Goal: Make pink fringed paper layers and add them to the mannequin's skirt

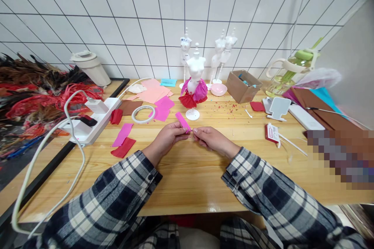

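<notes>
A narrow magenta crepe paper strip (pixel 182 120) is pinched in my left hand (pixel 170 137), its lower end bunched up at the fingertips. Right beside that end, my right hand (pixel 210 139) is closed in a pinch; what lies between its fingers is too small to make out. Just beyond my hands stands a small white mannequin (pixel 195 66) on a round base. It wears magenta puffs (pixel 200 89) over a pleated red paper skirt (pixel 187 100). Left of my left hand lie a magenta paper piece (pixel 122 134) and a red one (pixel 123 148).
A tape roll (pixel 143 121), magenta sheets (pixel 164 103) and peach sheets (pixel 153 90) lie to the left, near a power strip (pixel 96 124). Behind are more mannequins (pixel 217 52), a pink bowl (pixel 219 89) and a cardboard box (pixel 242 89). A phone stand (pixel 279 108) sits right.
</notes>
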### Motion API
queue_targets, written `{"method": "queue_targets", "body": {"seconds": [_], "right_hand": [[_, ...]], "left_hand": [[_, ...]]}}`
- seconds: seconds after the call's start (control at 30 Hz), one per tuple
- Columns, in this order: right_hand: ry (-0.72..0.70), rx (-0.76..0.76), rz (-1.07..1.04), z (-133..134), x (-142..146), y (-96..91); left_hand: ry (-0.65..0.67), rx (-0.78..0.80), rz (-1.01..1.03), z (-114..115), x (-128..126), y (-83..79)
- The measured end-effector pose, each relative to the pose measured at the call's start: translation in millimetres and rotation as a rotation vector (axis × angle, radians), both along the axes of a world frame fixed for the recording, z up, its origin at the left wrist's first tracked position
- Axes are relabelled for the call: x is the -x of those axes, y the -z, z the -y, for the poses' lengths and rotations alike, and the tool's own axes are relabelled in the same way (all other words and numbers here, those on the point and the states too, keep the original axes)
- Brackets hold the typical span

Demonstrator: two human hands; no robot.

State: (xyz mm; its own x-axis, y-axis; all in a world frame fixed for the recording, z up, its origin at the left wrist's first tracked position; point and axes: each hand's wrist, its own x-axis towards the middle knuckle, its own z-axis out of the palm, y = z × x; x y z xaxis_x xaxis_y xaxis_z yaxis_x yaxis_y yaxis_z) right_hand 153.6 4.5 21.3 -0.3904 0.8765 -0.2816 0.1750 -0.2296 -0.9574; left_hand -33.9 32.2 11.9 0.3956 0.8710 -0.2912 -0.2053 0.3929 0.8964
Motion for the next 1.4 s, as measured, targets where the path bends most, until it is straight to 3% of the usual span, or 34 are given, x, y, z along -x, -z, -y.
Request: {"method": "queue_targets", "body": {"seconds": [0.5, 0.73, 1.4], "right_hand": [[0.003, 0.072, -0.044, -1.2, -1.9, 3.0], [0.046, -0.006, 0.001, 1.7, 3.6, 4.2], [0.069, -0.013, -0.025, 4.7, 6.7, 0.8]], "left_hand": [[-0.066, 0.013, 0.012, 0.3, -0.1, 0.9], [-0.095, -0.015, -0.009, 3.8, -3.2, -2.0], [-0.096, -0.023, -0.007, 4.0, -4.4, -1.2]]}}
